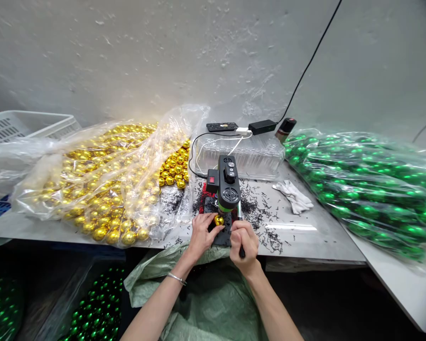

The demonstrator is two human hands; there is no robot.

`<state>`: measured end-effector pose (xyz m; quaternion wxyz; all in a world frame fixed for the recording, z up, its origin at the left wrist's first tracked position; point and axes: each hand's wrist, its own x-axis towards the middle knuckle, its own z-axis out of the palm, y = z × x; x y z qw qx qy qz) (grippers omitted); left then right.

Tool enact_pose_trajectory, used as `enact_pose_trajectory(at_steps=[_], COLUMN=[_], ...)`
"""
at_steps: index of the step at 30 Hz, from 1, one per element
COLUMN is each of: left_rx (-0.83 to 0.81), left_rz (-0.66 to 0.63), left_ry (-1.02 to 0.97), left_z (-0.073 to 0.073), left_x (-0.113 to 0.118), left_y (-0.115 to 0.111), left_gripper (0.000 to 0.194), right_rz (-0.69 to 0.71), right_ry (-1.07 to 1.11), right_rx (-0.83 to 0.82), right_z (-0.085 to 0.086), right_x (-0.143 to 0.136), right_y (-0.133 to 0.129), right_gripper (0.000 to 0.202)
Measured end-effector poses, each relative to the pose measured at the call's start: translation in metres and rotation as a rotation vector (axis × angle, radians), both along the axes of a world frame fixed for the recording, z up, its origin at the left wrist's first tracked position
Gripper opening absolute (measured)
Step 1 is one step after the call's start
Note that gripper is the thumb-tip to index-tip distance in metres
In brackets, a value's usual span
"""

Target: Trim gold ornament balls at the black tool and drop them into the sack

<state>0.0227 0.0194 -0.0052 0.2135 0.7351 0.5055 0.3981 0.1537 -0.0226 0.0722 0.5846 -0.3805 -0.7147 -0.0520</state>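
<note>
My left hand [203, 232] pinches a shiny gold ball [219, 220] between thumb and fingers, under the head of a small black press-like machine [229, 182]. Wrapped round the black grip of the machine's lever [242, 251] is my right hand [244, 240], just right of the ball. A dark base plate [222, 238] lies beneath the ball. Small black bits [266, 208] are scattered on the table round the machine.
Gold balls in a clear bag [102, 189] lie left; green balls in another bag [365, 184] lie right. Behind the machine stand a clear plastic box [262, 154], cables and a can [286, 129]. A white glove [294, 196] lies right. Green sacking [213, 303] hangs below.
</note>
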Motion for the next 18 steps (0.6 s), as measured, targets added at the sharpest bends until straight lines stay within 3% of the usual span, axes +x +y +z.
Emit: enact_pose_trajectory(at_steps=[5,13,16,18], left_rx=[0.007,0.001,-0.016,-0.03], left_rz=[0.001,0.0,-0.005,-0.004], left_ry=[0.019,0.008,-0.003,-0.015], left_z=[-0.002,0.0,0.003,0.004], left_x=[0.001,0.001,0.002,0.002], left_y=[0.001,0.001,0.003,0.006], left_gripper=[0.031,0.029,0.029,0.029], right_rz=[-0.042,-0.039,-0.022,-0.03], right_ry=[0.007,0.039,0.027,0.039], right_rx=[0.076,0.088,0.112,0.092], right_z=[-0.017,-0.029,-0.024,-0.01], right_x=[-0.001,-0.003,-0.004,-0.005], right_y=[0.006,0.009,0.01,0.008], right_gripper=[0.025,0.024,0.024,0.025])
